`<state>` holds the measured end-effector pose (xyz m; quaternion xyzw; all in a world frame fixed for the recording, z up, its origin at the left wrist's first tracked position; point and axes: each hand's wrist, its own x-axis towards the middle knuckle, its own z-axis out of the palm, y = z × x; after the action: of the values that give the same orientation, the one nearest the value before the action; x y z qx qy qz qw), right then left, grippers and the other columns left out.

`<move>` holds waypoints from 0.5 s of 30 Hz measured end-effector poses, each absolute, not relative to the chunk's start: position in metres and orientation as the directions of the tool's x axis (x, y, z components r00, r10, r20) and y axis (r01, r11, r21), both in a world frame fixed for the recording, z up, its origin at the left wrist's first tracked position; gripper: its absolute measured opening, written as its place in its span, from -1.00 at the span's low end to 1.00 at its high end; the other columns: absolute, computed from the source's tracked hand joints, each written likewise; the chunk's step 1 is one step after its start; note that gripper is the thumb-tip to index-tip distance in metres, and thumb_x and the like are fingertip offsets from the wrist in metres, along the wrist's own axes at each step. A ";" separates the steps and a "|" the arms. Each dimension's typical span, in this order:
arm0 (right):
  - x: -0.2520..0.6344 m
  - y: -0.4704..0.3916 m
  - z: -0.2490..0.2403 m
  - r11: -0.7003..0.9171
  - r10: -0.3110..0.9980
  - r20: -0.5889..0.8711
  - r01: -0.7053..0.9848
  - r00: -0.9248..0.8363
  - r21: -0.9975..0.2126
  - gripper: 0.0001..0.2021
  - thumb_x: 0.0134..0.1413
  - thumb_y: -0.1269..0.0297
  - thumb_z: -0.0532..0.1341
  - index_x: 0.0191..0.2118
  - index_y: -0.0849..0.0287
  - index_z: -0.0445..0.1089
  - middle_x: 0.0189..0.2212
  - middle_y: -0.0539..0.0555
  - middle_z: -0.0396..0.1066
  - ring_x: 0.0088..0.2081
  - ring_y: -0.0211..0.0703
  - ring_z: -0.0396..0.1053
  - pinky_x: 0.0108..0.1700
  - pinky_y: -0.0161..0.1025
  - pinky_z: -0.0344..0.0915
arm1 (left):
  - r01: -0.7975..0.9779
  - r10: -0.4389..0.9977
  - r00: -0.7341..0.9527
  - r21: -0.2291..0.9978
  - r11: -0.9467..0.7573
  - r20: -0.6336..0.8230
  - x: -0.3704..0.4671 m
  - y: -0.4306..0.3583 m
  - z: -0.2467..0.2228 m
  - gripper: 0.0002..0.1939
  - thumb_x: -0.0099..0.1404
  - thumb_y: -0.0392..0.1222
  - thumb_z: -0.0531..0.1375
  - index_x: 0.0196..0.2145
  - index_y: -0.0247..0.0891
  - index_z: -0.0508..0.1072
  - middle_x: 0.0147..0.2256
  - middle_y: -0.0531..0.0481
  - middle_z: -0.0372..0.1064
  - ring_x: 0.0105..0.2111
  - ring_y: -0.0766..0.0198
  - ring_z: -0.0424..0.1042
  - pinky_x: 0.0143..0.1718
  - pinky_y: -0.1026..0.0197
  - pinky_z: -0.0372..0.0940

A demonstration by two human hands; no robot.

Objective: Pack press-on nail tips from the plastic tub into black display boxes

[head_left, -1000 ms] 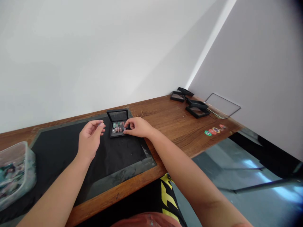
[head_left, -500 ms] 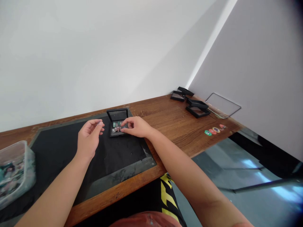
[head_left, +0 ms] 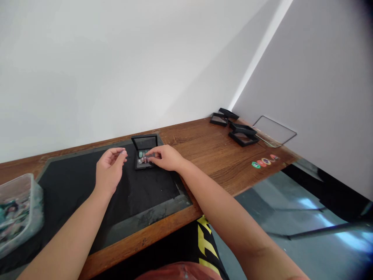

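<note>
Wooden table point(head_left: 198, 140) beneath both hands.

My open case point(head_left: 145, 167) sat on the mat point(head_left: 140, 194), near its far right corner, with the stones point(head_left: 141, 154) inside. The tub point(head_left: 37, 210) lay at the mat's left end. Right of the mat, the frames point(head_left: 243, 138) lay by the tabletop's point(head_left: 198, 136) far right corner, the stickers point(head_left: 261, 163) nearer its front edge.
</note>
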<state>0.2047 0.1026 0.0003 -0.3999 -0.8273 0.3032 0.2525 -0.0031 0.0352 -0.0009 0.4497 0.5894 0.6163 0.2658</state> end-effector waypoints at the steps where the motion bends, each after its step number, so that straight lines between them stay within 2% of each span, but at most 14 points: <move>1: 0.204 0.101 0.002 0.500 0.815 0.171 0.524 -0.553 -0.690 -0.76 0.20 0.25 0.32 -0.05 0.11 0.62 -0.56 -0.10 0.32 -0.49 -0.33 0.21 -0.38 -0.32 0.04 | 0.207 0.857 -0.454 0.964 -0.166 0.245 -0.004 0.036 -0.002 -0.72 0.17 -0.03 0.35 -0.21 -0.24 0.57 -0.29 -0.02 0.52 -0.37 0.32 0.46 -0.28 0.27 0.35; 10: 0.199 0.095 0.010 0.552 0.809 0.163 0.634 -0.565 -0.541 -0.73 0.20 0.15 0.33 -0.01 -0.03 0.62 -0.47 -0.03 0.50 -0.41 -0.23 0.36 -0.34 -0.29 0.11 | 0.249 0.865 -0.438 0.958 -0.144 0.244 -0.008 0.041 -0.009 -0.69 0.16 0.00 0.35 -0.21 -0.23 0.58 -0.27 -0.05 0.54 -0.34 0.27 0.49 -0.23 0.22 0.38; 15: 0.198 0.094 0.012 0.553 0.810 0.143 0.659 -0.569 -0.510 -0.74 0.21 0.12 0.32 -0.02 -0.04 0.63 -0.43 -0.02 0.53 -0.38 -0.20 0.40 -0.34 -0.27 0.12 | 0.260 0.868 -0.423 0.952 -0.160 0.261 -0.008 0.040 -0.009 -0.70 0.17 0.00 0.34 -0.20 -0.23 0.57 -0.26 -0.04 0.53 -0.33 0.28 0.50 -0.22 0.23 0.39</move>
<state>0.1981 0.0942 0.0117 -0.4260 -0.8617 0.2051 0.1843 -0.0083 0.0401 -0.0094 0.4732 0.5959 0.5968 0.2546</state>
